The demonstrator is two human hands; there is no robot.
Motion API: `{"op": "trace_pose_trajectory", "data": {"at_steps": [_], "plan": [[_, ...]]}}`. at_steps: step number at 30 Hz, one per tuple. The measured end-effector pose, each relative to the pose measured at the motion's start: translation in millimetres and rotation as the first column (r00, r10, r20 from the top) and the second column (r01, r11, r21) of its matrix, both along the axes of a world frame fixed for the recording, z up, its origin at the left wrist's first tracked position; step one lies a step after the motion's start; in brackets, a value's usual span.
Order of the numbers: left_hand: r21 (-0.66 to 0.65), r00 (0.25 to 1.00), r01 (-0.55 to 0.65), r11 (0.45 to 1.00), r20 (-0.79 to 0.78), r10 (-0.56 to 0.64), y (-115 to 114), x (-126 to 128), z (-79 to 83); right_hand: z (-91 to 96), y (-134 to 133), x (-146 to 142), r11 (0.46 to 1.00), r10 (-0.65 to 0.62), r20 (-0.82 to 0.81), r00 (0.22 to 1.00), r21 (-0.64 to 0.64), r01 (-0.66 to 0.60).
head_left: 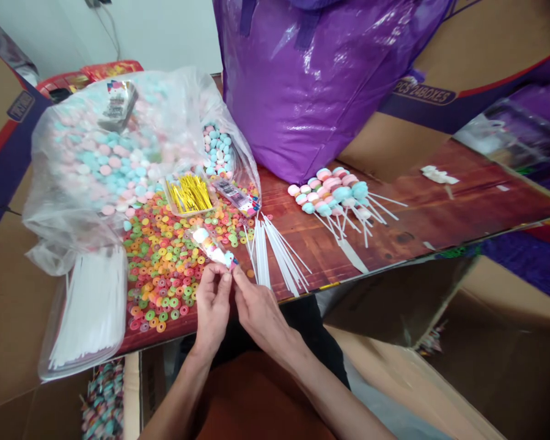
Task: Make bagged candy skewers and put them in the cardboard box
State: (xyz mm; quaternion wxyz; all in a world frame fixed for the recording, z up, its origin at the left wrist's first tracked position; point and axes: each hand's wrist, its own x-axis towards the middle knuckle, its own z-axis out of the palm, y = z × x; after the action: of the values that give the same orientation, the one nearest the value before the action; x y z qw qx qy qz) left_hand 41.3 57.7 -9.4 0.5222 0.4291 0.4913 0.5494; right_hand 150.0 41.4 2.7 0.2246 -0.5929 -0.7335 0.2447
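At the near left corner of the worktop (479,208), a clear plastic tray (44,366) holds a bundle of thin white sticks (89,302), laid lengthwise so they seem easy to draw out from the front. Behind it, towards the far left corner, a large translucent plastic bag (43,183) lies slumped open over pink, blue and white rounded sweets (114,165), its film probably keeping the heap together. Red, orange, green and yellow ring-shaped sweets (165,263) spread loose up to the front edge, likely for picking within short reach. Among them stands a small clear tub holding shiny gold strips (190,194), contained perhaps because they would scatter.

At the front edge, the left hand (213,299) is closed in a thumb-and-finger pinch on the lower end of a narrow clear wrapper with pale sweets inside (209,243); the wrapper tilts away over the rings. The right hand (261,311) is pinched at that same end, presumably to gather it; whether it also has a strip is hidden.

Just right of the wrapper, loose white sticks (279,256) fan towards the front edge. Beyond, against a bulging purple plastic sack (321,91), skewered pastel sweets (332,189) lie clustered, sticks pointing frontwards, apparently for easy grasping
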Motion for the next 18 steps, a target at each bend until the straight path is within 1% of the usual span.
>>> {"op": "trace_pose_trajectory", "data": {"at_steps": [2, 4, 5, 7, 9, 11, 14, 16, 18], "plan": [[-0.002, 1.0, 0.001, 1.0, 0.024, -0.001, 1, -1, -1.8, -0.2, 4, 4, 0.999, 0.03, -0.036, 0.999, 0.033, -0.029], [0.001, 0.998, -0.006, 1.0, 0.064, 0.006, 1, -1, -3.3, -4.8, 5, 7, 0.987, 0.017, -0.053, 0.998, 0.162, -0.009], [0.005, 0.996, -0.011, 1.0, 0.089, 0.01, 1, 0, -3.6, -7.9, 5, 8, 0.968, -0.001, -0.071, 0.998, 0.25, 0.019], [0.013, 0.991, -0.019, 1.0, 0.134, 0.017, 0, 2, -3.2, -13.0, 3, 8, 0.906, -0.044, -0.131, 0.99, 0.412, 0.094], [0.014, 0.986, -0.031, 0.999, 0.166, 0.029, -2, 5, -1.1, -15.0, 1, 6, 0.853, -0.073, -0.196, 0.978, 0.496, 0.163], [-0.013, 0.972, -0.065, 0.998, 0.227, 0.066, -4, 8, 1.9, -13.9, -1, 4, 0.829, -0.099, -0.251, 0.963, 0.514, 0.219], [-0.112, 0.912, -0.116, 0.987, 0.382, 0.15, -4, 11, 6.2, -12.1, -3, 0, 0.803, -0.106, -0.313, 0.944, 0.532, 0.267], [-0.198, 0.886, -0.071, 0.978, 0.437, 0.153, -2, 11, 8.2, -13.1, -5, -3, 0.799, -0.094, -0.342, 0.935, 0.534, 0.276], [-0.283, 0.882, 0.017, 0.959, 0.457, 0.119, 1, 9, 9.7, -15.4, -7, -5, 0.82, -0.096, -0.373, 0.923, 0.495, 0.286]]}}
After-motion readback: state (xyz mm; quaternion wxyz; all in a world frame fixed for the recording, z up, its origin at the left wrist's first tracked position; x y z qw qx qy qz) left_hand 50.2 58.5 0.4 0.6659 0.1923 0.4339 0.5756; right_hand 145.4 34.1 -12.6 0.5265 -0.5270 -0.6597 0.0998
